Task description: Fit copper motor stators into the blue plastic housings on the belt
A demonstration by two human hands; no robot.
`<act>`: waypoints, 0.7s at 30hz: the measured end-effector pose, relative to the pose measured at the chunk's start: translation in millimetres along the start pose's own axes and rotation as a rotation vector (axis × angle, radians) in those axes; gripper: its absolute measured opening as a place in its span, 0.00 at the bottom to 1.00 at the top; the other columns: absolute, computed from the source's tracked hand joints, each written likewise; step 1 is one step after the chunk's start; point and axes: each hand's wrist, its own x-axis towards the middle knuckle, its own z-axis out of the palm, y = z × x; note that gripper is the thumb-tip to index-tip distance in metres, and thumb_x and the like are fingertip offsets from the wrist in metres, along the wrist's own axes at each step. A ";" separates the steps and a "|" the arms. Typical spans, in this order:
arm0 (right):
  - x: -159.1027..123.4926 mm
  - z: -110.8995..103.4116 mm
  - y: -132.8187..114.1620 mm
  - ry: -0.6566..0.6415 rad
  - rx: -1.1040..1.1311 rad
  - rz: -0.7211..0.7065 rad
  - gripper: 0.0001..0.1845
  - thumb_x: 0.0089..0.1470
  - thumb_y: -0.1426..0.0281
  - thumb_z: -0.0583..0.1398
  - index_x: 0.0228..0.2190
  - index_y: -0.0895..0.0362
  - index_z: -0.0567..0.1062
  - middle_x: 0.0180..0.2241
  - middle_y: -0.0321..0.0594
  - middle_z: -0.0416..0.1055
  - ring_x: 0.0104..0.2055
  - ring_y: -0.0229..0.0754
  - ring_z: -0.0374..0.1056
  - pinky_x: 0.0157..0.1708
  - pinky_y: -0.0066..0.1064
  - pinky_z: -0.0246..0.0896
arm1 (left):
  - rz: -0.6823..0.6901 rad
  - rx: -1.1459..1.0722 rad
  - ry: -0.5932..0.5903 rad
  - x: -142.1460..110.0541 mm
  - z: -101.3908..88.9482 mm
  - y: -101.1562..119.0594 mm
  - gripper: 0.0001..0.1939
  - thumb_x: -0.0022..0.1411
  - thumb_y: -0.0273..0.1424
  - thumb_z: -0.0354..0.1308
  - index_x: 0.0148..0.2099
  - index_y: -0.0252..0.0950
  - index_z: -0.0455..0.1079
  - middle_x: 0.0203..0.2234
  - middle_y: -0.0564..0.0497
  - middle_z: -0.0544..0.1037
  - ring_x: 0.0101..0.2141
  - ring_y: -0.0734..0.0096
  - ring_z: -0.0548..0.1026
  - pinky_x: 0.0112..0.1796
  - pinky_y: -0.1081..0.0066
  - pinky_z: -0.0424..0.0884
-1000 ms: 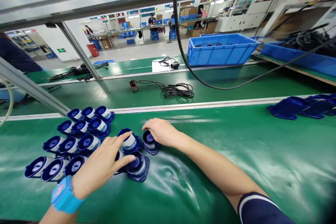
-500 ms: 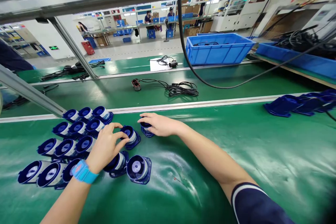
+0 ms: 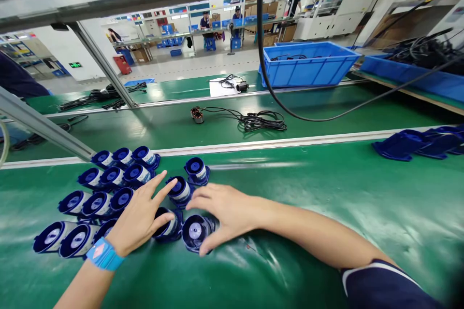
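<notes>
My left hand (image 3: 141,219), with a blue band on its wrist, has its fingers spread over the blue round housings. Its thumb is by a front housing (image 3: 167,226) and its fingertips are near the housing behind that (image 3: 180,190). My right hand (image 3: 226,212) curves around the back and right of the frontmost housing (image 3: 195,231), thumb and fingers apart; whether it touches cannot be made out. Another housing (image 3: 196,170) stands alone behind. Left of my hands, several open-topped blue housings with white labels (image 3: 74,201) stand in rows.
A wound stator (image 3: 197,115) with a coiled black cable (image 3: 263,121) lies beyond the white rail (image 3: 290,143). Several blue parts (image 3: 402,145) lie at right. A blue crate (image 3: 311,65) stands behind a hanging black cable (image 3: 261,34). A metal post (image 3: 103,65) rises at left.
My right hand has left the rear housing and come forward to the frontmost one. My left hand has let go of the middle housing, drawn slightly back and spread its fingers.
</notes>
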 end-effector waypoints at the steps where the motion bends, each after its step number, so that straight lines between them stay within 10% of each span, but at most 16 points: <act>1: -6.0 10.5 -6.8 -0.042 -0.023 0.027 0.40 0.48 0.47 0.71 0.55 0.55 0.71 0.48 0.47 0.73 0.48 0.51 0.71 0.49 0.41 0.68 | -0.009 -0.019 -0.015 1.6 0.6 -1.1 0.39 0.68 0.54 0.52 0.75 0.53 0.45 0.70 0.41 0.57 0.64 0.43 0.65 0.58 0.46 0.70; 6: -5.1 75.2 -28.8 -0.115 0.021 -0.032 0.39 0.51 0.47 0.69 0.56 0.54 0.68 0.44 0.42 0.74 0.43 0.48 0.73 0.40 0.34 0.69 | -0.077 -0.243 -0.124 10.3 3.3 -3.3 0.36 0.68 0.56 0.49 0.73 0.53 0.51 0.64 0.42 0.63 0.43 0.63 0.78 0.44 0.62 0.78; 9: 10.1 101.5 -36.6 -0.044 -0.024 -0.035 0.41 0.51 0.41 0.66 0.55 0.56 0.68 0.43 0.43 0.74 0.41 0.49 0.73 0.36 0.36 0.69 | -0.108 -0.304 -0.032 6.4 -4.0 1.2 0.33 0.70 0.55 0.44 0.73 0.51 0.52 0.67 0.43 0.60 0.51 0.59 0.76 0.52 0.58 0.76; 15: 9.6 67.9 -0.7 0.465 0.061 0.129 0.51 0.40 0.41 0.72 0.57 0.53 0.65 0.55 0.51 0.69 0.59 0.56 0.65 0.61 0.50 0.60 | -0.122 -0.030 0.186 -49.2 -24.9 48.1 0.54 0.59 0.69 0.43 0.76 0.43 0.39 0.74 0.40 0.46 0.72 0.39 0.45 0.69 0.40 0.44; 21: 21.1 64.9 60.3 0.279 0.079 0.440 0.74 0.37 0.54 0.78 0.71 0.53 0.41 0.72 0.61 0.42 0.75 0.60 0.37 0.70 0.61 0.40 | 0.050 0.300 0.086 -79.4 12.3 69.9 0.45 0.64 0.50 0.57 0.76 0.43 0.45 0.71 0.45 0.59 0.68 0.47 0.60 0.65 0.51 0.57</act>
